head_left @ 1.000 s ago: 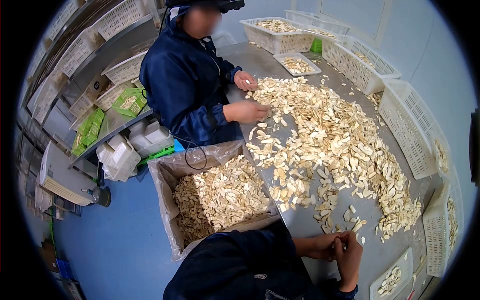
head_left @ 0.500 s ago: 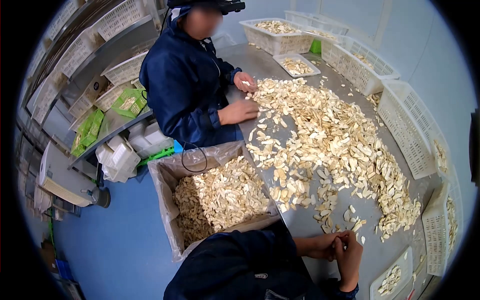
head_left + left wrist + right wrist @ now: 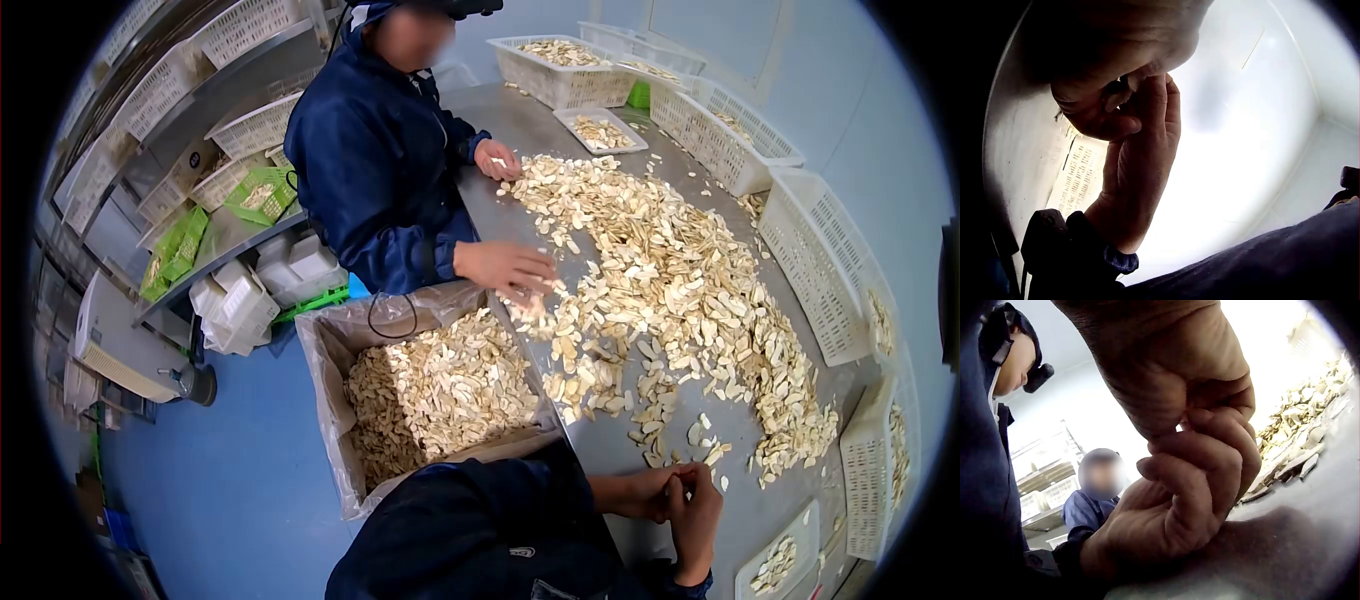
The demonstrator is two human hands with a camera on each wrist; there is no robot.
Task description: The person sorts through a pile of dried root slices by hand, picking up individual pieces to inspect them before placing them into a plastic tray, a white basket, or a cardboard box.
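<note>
Near the steel table's front edge, my left hand (image 3: 642,495) and my right hand (image 3: 695,518) meet with curled fingers touching. The left wrist view shows my left hand (image 3: 1116,37) above and my right hand (image 3: 1138,169) below; a small greyish shape between the fingers is too dark to identify. Seen from the right wrist, my left hand's fingers (image 3: 1200,469) fold up against my right hand (image 3: 1166,369). Pale dried slices (image 3: 690,290) are heaped on the table beyond both hands, with a few loose ones close to the fingertips.
A lined box of slices (image 3: 450,385) stands left of the table. White baskets (image 3: 815,265) line its far side; a shallow tray (image 3: 775,565) lies at lower right. Another person (image 3: 375,160) works across the table's left edge. Shelves (image 3: 240,215) hold more baskets.
The other person's nearer hand has moved toward the near slices and the lined box, fingers spread. My hands have stayed together in nearly the same place; the head view has shifted slightly.
</note>
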